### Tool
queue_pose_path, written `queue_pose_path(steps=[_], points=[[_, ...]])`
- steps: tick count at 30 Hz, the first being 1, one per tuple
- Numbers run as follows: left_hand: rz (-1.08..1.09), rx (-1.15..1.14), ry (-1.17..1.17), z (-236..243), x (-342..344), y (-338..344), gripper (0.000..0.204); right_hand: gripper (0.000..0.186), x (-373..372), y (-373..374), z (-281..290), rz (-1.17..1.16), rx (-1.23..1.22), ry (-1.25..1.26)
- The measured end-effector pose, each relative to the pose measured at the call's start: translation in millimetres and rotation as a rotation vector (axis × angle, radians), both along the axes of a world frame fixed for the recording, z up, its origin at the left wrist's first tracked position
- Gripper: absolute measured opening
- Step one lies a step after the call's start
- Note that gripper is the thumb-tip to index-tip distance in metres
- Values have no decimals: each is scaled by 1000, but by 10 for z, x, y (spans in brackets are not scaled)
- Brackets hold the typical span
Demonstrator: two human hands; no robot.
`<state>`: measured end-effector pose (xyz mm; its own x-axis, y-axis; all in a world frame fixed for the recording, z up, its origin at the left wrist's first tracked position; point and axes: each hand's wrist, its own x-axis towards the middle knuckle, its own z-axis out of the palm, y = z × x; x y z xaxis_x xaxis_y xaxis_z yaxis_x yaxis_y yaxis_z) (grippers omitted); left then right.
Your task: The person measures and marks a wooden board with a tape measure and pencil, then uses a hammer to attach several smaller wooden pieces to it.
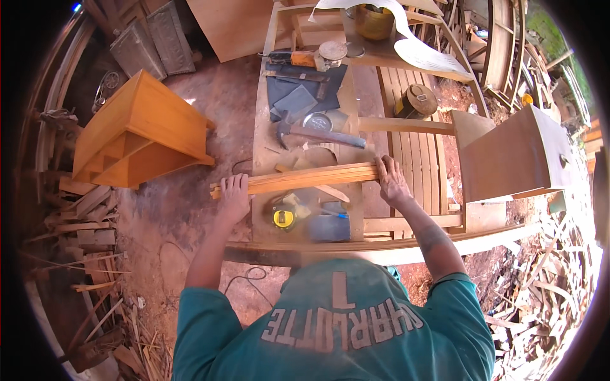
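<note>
A: Far left of the frame, what do you log?

B: I note an orange-brown wooden cabinet piece lying on the dirt floor, upper left, with loose wood offcuts piled below it.

A: And the left hand?

B: I see the left hand left of centre, fingers curled over the near end of a bundle of long wooden strips, gripping it. That end overhangs the workbench.

A: Where does the bundle lie?

B: Across mid-frame, nearly level, rising slightly to the right, resting on the bench top.

A: What is just beside it?

B: A yellow tape measure just below, a hammer just above, and dark sandpaper sheets higher up.

A: The right hand?

B: The right hand, right of centre, is clamped over the far end of the strips, fingers wrapped on top.

A: Further right?

B: A round tin on a slatted panel, then a brown board at the right.
</note>
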<state>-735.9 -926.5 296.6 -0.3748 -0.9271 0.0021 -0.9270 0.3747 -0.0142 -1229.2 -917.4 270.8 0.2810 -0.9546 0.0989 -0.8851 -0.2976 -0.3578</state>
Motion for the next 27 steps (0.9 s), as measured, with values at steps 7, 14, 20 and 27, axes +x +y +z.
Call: queue_pose_path(steps=[7,14,20,27], points=[[27,76,-30,83,-28,-69,65,67,-15,-40,-18,-13,-11,-24],[12,142,-19,136,63,-71,66,65,-2,20,-25,21,-6,-51],[-10,50,-18,56,66,-65,68,70,-11,-10,-140,6,-2,-30],[-8,210,171,414,176,-191,66,62,-143,-92,370,-20,169,-328]])
